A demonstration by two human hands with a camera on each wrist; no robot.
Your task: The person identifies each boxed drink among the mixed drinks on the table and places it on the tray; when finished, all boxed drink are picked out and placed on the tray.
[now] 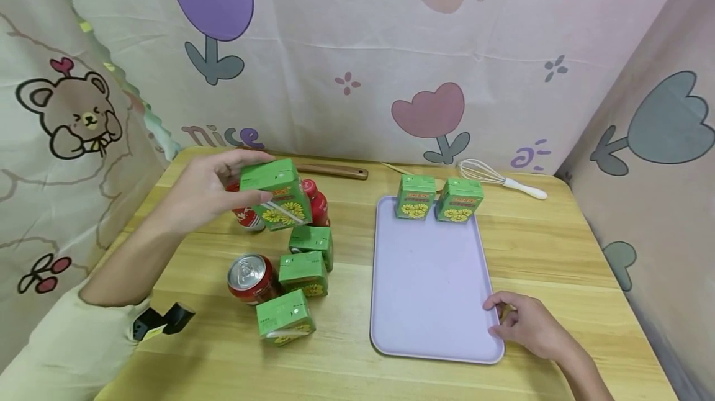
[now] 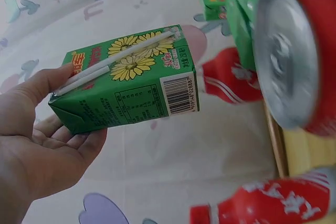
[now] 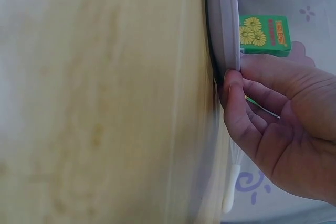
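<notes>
Pale sleeve [image 1: 61, 339] in the foreground, nearest the head camera, leads to the left hand [image 1: 201, 195], which grasps a green chrysanthemum-printed drink carton [image 1: 275, 193] between thumb and fingers, raised off the wooden table [image 1: 190, 364] and partly overlapping two red bottles, one [image 1: 317, 203] beside it and one [image 1: 249, 220] behind the hand. Three matching cartons, far [image 1: 313, 241], middle [image 1: 303, 270] and near [image 1: 286, 317], form a row close together, with a red soda can [image 1: 254, 280] just to their left. Right of the row lies the lilac tray [image 1: 430, 289], holding two more such cartons, left [image 1: 416, 197] and right [image 1: 459, 200], upright at its far end; the contents of all cartons are hidden. The right hand [image 1: 527, 326] pinches the tray's right rim toward the near corner. Beyond the tray lies a white-handled whisk [image 1: 503, 180]; behind the bottles, a wooden handle [image 1: 333, 171]. The left wrist view adds the barcode [image 2: 179, 95] on the held carton, and the full run of its wrapped white straw [image 2: 136, 52]; the right wrist view alone gives the rim pinch from close by, with the tray's edge in profile.
</notes>
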